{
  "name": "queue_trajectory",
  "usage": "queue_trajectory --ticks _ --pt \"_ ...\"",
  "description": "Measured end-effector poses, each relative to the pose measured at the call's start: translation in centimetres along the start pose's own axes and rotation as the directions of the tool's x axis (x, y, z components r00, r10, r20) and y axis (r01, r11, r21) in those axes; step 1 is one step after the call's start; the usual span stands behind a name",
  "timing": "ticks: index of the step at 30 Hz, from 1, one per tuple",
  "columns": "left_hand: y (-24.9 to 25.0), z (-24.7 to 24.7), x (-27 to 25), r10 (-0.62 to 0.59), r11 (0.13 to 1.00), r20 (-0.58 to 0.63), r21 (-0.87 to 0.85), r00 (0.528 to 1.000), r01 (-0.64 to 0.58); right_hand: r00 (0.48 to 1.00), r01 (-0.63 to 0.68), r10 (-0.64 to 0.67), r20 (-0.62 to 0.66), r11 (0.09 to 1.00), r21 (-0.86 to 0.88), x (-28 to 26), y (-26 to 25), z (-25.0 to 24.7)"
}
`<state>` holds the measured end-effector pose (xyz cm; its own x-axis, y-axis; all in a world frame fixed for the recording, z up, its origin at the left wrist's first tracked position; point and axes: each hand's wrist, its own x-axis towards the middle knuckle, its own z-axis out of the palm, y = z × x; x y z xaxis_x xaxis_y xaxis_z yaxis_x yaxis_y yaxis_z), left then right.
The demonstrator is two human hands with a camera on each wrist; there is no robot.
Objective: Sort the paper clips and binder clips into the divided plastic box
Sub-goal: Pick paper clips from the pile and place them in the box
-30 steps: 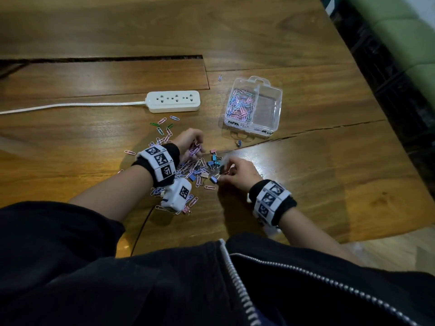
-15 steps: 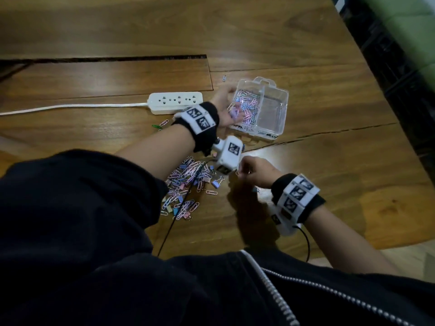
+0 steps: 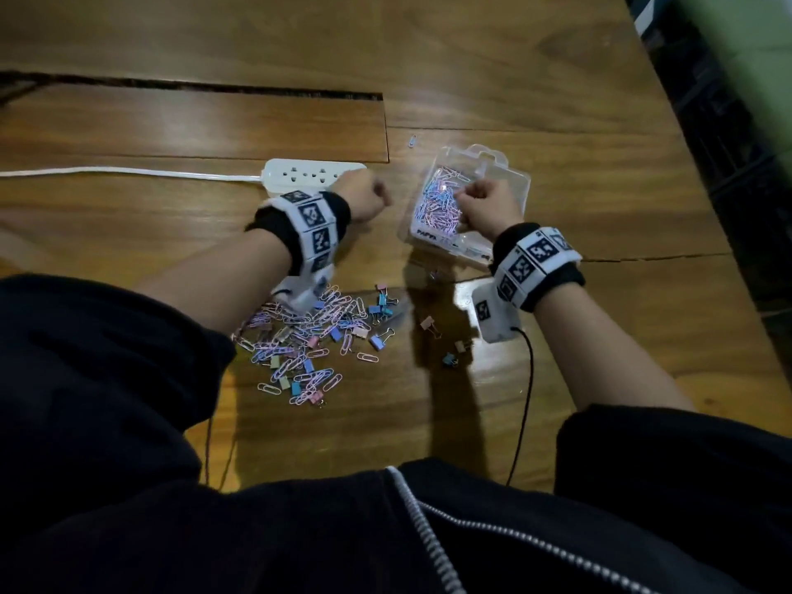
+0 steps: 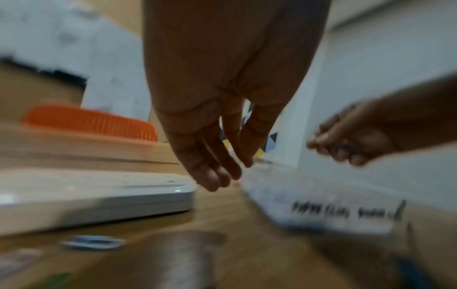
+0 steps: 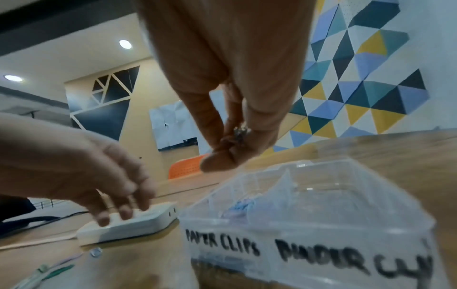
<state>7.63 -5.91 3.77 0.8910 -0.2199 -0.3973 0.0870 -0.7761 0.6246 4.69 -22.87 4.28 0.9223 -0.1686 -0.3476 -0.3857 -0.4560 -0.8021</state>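
The clear divided box (image 3: 514, 182) stands right of centre on the wooden table, its front (image 5: 309, 230) labelled for paper clips on the left and binder clips on the right. Pastel paper clips (image 3: 437, 203) fill the left compartment. My right hand (image 3: 465, 195) hovers over the box near the divider, and in the right wrist view this hand (image 5: 232, 152) pinches a small clip (image 5: 239, 133) of silvery metal. My left hand (image 3: 377, 195) hangs left of the box, fingers (image 4: 210, 176) relaxed and empty. A mixed pile of clips (image 3: 313, 336) lies nearer me.
A white power strip (image 3: 308, 171) with its cord lies just left of the box, under my left hand. Loose binder clips (image 3: 428, 323) sit under my right wrist. One stray paper clip (image 3: 412, 140) lies beyond the box. The table edge runs along the right.
My left hand has pulled back from the paper clip compartment to the left, beside the power strip. My right hand has risen from the pile to above the box, holding a clip.
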Motion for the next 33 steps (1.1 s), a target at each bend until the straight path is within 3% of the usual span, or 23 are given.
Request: queue_trajectory --ticks 3,7,14,17,19,25,33 --pt "-3.5 -1.4 -0.4 0.003 0.954 -0.012 0.301 1.000 0.001 0.999 0.029 -0.030 -0.012 0.996 -0.090 1.3 0.3 1.2" --pt "-6.5 -2.0 -0.8 -0.025 0.904 0.045 0.428 0.999 0.003 0.998 0.053 -0.040 0.056 0.963 -0.265 1.3 0.8 2.5" --pt "-7.9 -2.1 -1.2 -0.024 0.794 0.165 0.602 0.986 -0.081 0.992 0.106 -0.115 -0.048 0.981 -0.160 0.9 -0.7 4.4" --pt "-8.4 -2.2 -1.7 -0.037 0.783 0.162 0.618 0.986 -0.071 0.989 0.085 -0.070 0.129 0.989 -0.117 -0.1 -1.3 6.4" --pt "-8.7 -2.2 -2.0 -0.004 0.794 0.150 0.601 0.989 -0.088 0.981 0.074 -0.038 0.192 0.980 -0.187 -0.6 -1.2 7.3" --pt "-8.6 -2.1 -2.7 0.035 0.812 0.129 0.574 0.991 -0.103 0.996 -0.084 0.091 0.005 0.943 -0.322 -0.2 0.0 6.6" --pt "-9.0 -1.7 -2.6 0.018 0.836 0.127 0.542 0.992 -0.085 1.000 -0.013 0.009 -0.014 0.934 -0.356 4.9 -4.7 6.9"
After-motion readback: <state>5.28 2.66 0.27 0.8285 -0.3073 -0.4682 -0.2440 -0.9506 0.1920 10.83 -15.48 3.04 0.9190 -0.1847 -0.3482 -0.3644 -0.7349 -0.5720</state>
